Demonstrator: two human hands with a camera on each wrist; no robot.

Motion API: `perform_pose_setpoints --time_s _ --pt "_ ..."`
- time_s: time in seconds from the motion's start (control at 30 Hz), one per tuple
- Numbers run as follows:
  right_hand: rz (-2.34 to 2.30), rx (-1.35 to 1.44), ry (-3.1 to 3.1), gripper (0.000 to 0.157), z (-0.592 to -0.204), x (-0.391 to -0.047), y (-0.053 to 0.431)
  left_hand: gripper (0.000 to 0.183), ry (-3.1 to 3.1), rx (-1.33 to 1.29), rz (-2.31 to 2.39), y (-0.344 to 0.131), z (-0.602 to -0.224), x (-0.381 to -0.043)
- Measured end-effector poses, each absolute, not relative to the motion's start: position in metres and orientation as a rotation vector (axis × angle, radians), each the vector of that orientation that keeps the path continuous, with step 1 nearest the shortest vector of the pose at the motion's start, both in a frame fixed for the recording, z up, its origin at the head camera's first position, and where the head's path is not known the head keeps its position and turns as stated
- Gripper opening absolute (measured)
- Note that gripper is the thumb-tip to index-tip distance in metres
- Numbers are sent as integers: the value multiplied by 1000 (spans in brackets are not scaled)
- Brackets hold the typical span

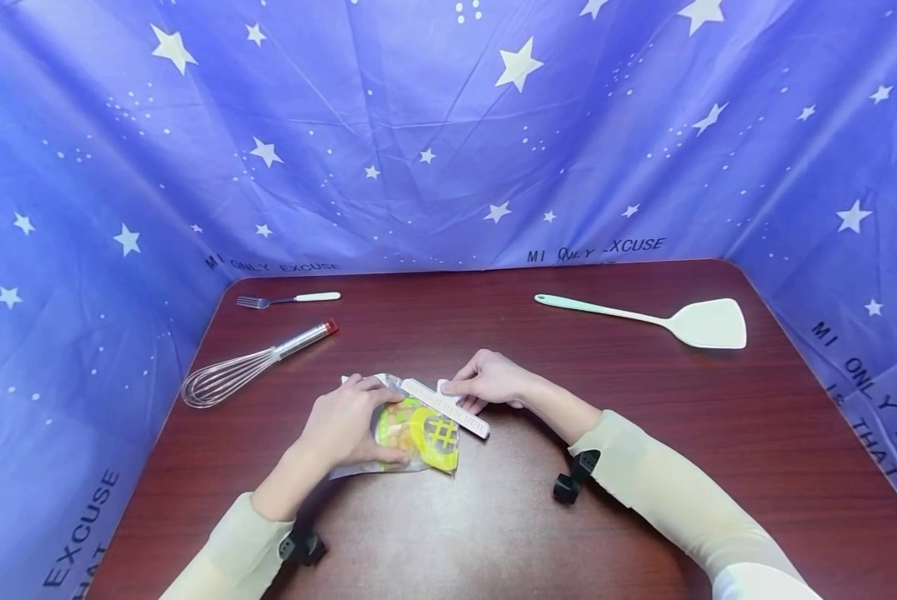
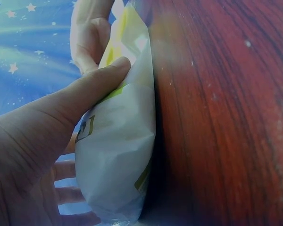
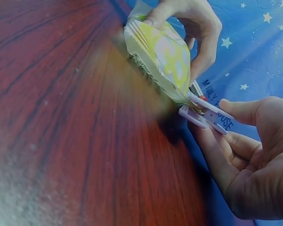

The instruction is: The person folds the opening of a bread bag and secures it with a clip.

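A yellow, white and green snack bag (image 1: 437, 437) lies at the middle of the table, bulging with its contents. My left hand (image 1: 339, 421) grips it from the left, thumb along the near side and the other fingers over the far side. Across the bag's right end runs a long white bag clip (image 1: 448, 408). My right hand (image 1: 495, 379) pinches the clip's tab between thumb and fingers. In the right wrist view the clip's arms (image 3: 210, 113) stand at the bag's gathered end, somewhat apart. The left wrist view shows the bag's pale side (image 2: 118, 141) under my thumb.
At the back left lie a white-handled fork (image 1: 291, 299) and, nearer, a wire whisk (image 1: 257, 365). A pale spatula (image 1: 707, 323) rests at the back right of the brown table (image 1: 613, 533). Blue star-printed cloth (image 1: 388, 125) hangs behind and at both sides.
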State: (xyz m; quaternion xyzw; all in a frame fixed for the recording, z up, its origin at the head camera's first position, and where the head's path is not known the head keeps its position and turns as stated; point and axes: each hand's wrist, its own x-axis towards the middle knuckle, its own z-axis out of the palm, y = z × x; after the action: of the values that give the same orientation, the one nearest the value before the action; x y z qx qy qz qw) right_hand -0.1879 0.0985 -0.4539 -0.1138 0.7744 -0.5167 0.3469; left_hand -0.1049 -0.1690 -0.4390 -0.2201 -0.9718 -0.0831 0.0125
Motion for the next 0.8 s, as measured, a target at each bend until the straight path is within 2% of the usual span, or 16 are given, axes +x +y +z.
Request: perform_pose_setpoints --time_s 0.8 --pt "-1281 -334 2048 25 -456 -200 82 85 -3031 -686 -258 -168 -438 -106"
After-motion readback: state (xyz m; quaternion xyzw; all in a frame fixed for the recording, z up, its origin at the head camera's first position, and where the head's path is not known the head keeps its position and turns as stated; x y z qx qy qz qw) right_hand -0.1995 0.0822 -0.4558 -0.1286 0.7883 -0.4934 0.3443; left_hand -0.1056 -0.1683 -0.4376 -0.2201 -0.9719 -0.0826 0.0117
